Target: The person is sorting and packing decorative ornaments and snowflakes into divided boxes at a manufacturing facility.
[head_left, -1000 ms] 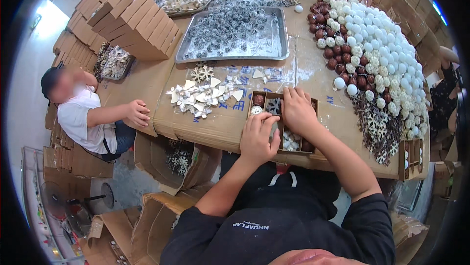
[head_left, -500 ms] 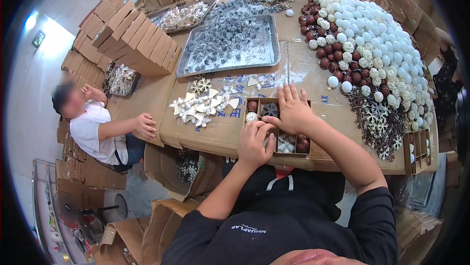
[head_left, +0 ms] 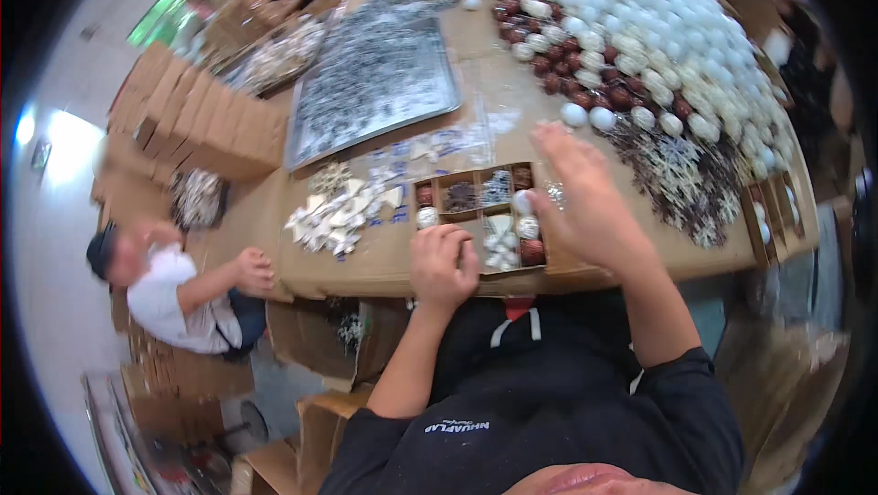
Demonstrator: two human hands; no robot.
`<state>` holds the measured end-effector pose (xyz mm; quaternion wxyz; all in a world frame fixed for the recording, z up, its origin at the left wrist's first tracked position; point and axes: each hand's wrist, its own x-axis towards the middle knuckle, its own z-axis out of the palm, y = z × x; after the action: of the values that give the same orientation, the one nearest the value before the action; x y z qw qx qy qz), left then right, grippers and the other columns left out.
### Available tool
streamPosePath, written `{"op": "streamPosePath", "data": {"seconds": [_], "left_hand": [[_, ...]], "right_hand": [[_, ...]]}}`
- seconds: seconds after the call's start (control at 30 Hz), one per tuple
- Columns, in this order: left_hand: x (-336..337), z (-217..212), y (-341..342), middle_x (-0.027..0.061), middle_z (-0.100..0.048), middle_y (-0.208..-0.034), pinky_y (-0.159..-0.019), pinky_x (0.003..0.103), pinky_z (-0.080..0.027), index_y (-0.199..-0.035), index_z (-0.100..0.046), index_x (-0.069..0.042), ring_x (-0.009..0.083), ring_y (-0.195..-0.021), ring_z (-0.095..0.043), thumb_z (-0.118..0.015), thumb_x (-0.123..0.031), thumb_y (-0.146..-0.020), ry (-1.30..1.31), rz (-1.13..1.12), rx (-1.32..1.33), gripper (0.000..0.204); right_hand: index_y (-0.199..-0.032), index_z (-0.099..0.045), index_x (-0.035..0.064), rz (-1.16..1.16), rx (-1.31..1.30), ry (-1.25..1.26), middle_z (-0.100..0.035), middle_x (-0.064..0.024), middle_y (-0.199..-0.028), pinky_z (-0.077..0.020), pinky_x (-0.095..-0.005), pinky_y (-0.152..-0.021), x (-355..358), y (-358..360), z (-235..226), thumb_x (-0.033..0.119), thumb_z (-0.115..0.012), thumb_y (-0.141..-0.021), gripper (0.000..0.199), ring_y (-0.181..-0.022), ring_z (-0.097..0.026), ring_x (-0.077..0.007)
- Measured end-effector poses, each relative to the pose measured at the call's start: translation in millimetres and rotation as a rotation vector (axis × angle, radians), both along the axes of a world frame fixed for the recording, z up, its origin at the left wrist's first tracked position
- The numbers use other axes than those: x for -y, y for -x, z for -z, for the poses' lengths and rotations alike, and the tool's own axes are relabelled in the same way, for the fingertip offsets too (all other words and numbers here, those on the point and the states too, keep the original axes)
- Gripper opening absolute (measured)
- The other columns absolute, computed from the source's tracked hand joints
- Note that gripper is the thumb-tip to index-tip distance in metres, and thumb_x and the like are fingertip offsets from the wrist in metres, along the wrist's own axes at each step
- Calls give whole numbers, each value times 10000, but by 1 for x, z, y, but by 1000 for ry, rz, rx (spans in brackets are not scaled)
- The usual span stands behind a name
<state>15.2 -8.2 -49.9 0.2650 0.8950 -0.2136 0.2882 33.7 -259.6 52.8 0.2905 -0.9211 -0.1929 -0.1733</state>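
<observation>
Here the work in hand looks like filling a divided cardboard box (head_left: 485, 216) with ornaments, and it seems well along, since most compartments already hold something: dark and white balls, a glittery piece, a pale star shape. The box lies on the brown table (head_left: 384, 262), near its front edge. The left hand (head_left: 444, 262) rests curled on the box's near left corner, fingers bent inward; whether they pinch anything I cannot tell. The right hand (head_left: 585, 198) hovers flat over the box's right end, fingers spread and straight, holding nothing visible. The next move probably calls for a careful pick from the heap of white and dark red balls (head_left: 640, 37) or the pile of snowflake ornaments (head_left: 681, 175), both just beyond that hand. To the left lie white star pieces (head_left: 343, 211), behind them a grey metal tray (head_left: 375, 83) of silvery pieces, and a row of plain brown cartons (head_left: 201, 120) without readable labels.
</observation>
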Motion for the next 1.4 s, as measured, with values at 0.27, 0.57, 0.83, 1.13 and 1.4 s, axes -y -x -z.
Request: {"op": "streamPosePath", "data": {"seconds": [0.27, 0.57, 0.83, 1.13, 1.4], "left_hand": [[4, -5, 1, 93, -667, -976, -870, 442, -481, -904, -685, -80, 315, -949, -622, -652, -107, -808, -90, 1, 27, 106], [2, -7, 2, 90, -672, -983, -876, 434, -469, -903, -686, -78, 310, -958, -624, -646, -110, -814, -115, 8, -10, 103], [7, -28, -2, 116, -672, -1045, -951, 428, -446, -962, -681, -61, 308, -1016, -623, -649, -81, -847, 166, 95, -263, 121], [-23, -74, 34, 141, -655, -878, -702, 328, -534, -976, -668, -5, 251, -752, -654, -601, 60, -828, 412, 180, -53, 175], [-8, -97, 48, 131, -553, -1299, -972, 312, -484, -1521, -281, 7, 164, -1093, -607, -625, -204, -998, 919, 466, -1097, 661]], "right_hand": [[-1212, -626, -37, 1557, 75, 262, -663, -259, -1184, -475, -470, -974, 309, 109, 41, 428, -664, -926, 547, -1120, -626, -406], [-994, -659, -39, 1453, -330, -698, -641, -97, -698, -446, -335, -426, 394, 160, 145, 463, -552, -945, 516, -497, -610, -204], [-1040, -684, -75, 1341, -500, 61, -629, -371, -1085, -450, -555, -949, 499, 182, 158, 386, -447, -913, 534, -1116, -590, -518], [-1049, -655, -107, 1195, -275, -42, -681, -294, -1011, -447, -533, -884, 380, 173, 23, 272, -505, -945, 421, -974, -614, -487], [-843, -612, -77, 335, -426, -267, -602, -273, -723, -477, -478, -667, 58, 58, -10, 152, -582, -828, 232, -673, -600, -407]]}}
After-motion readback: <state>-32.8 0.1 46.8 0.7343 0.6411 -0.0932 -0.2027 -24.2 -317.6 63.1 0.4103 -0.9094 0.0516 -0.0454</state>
